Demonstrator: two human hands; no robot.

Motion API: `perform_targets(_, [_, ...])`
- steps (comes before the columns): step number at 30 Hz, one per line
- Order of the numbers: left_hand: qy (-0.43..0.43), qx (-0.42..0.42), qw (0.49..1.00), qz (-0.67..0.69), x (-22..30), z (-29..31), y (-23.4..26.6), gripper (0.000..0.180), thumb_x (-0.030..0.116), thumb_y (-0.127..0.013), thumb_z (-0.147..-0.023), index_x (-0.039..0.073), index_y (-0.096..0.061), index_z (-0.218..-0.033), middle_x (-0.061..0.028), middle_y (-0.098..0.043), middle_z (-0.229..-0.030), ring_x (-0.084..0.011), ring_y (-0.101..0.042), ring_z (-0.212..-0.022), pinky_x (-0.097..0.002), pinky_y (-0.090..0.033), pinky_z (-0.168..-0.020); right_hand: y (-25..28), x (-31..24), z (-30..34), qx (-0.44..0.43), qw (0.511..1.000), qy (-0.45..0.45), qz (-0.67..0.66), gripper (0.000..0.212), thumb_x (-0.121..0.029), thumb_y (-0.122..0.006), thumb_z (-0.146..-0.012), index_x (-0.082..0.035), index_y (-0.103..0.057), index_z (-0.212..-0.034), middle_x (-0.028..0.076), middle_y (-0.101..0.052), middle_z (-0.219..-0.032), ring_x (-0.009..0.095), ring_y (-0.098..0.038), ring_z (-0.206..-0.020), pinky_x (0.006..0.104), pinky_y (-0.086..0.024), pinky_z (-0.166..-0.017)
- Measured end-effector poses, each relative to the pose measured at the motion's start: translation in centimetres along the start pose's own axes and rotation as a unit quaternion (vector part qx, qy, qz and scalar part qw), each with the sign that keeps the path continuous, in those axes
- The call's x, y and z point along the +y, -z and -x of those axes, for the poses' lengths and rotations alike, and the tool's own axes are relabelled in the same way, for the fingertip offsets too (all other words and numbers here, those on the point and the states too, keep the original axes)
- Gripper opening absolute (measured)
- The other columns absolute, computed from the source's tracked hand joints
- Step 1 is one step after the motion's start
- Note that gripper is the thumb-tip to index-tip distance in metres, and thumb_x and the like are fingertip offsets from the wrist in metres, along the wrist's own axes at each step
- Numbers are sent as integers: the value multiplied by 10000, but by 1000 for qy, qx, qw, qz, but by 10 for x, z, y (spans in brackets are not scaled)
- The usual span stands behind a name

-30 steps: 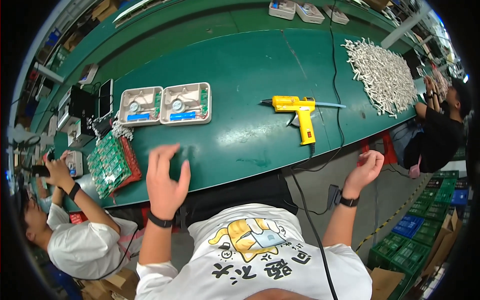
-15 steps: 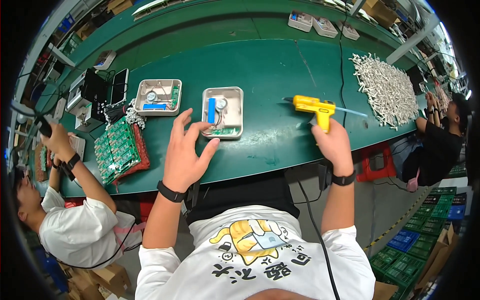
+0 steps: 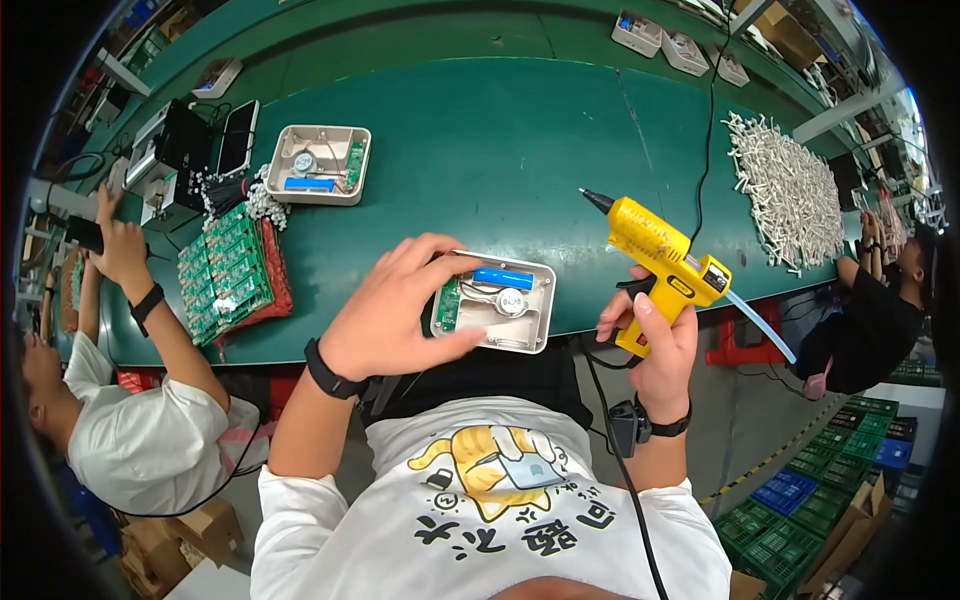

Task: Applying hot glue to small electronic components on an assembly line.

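Note:
My left hand (image 3: 390,312) grips the left end of a white plastic housing (image 3: 522,333) at the table's near edge, thumb along the near side and fingers over the far side. Inside the housing lie a blue cylindrical battery (image 3: 503,279), a round silver part (image 3: 511,302) with wires, and a green circuit board (image 3: 449,305) partly covered by my hand. Held in my right hand (image 3: 668,352) is a yellow glue gun (image 3: 655,243), its dark nozzle pointing up and left. A translucent glue stick (image 3: 762,328) sticks out of its back. The nozzle is apart from the housing.
A similar filled housing (image 3: 362,190) stands at the left, near stacked green circuit boards (image 3: 222,270). A heap of white pieces (image 3: 785,190) covers the table's right part. A black cable (image 3: 710,130) crosses the table. One co-worker (image 3: 150,420) sits left, another (image 3: 880,320) right.
The housing has come nearer and turned sideways, now in my left hand's grip. The glue gun has been lifted and tilted, its nozzle raised. The left co-worker's arm has also shifted.

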State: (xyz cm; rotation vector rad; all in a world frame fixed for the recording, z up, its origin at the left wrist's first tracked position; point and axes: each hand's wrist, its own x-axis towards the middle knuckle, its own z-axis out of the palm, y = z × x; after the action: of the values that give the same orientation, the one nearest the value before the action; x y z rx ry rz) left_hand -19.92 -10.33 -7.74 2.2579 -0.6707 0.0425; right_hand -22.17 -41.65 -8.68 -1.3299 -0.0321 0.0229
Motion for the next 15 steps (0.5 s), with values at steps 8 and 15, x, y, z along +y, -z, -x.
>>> perform_targets(8, [54,-82,989,-113,7,-35,-8,185,152,-786,-891,73,-770,-1058,-37,-751,-1071,-294,-703,-991,-401,-579,-868,-4,9,1,-16,999,-17,46,314,-180,-614,-1079,20,-584,-1319,148,-720,-981,195,-695,-801,330,-591,-680])
perform_targets(15, [3,-35,987,-154,3,-23,-10,186,139,-799,-900,48,-744,-1053,-46,-763,-1082,-254,-741,-969,-365,-593,-869,7,-4,9,-50,997,-49,45,273,-155,-633,-1067,4,-633,-1290,118,-733,-1098,179,-694,-806,296,-585,-629])
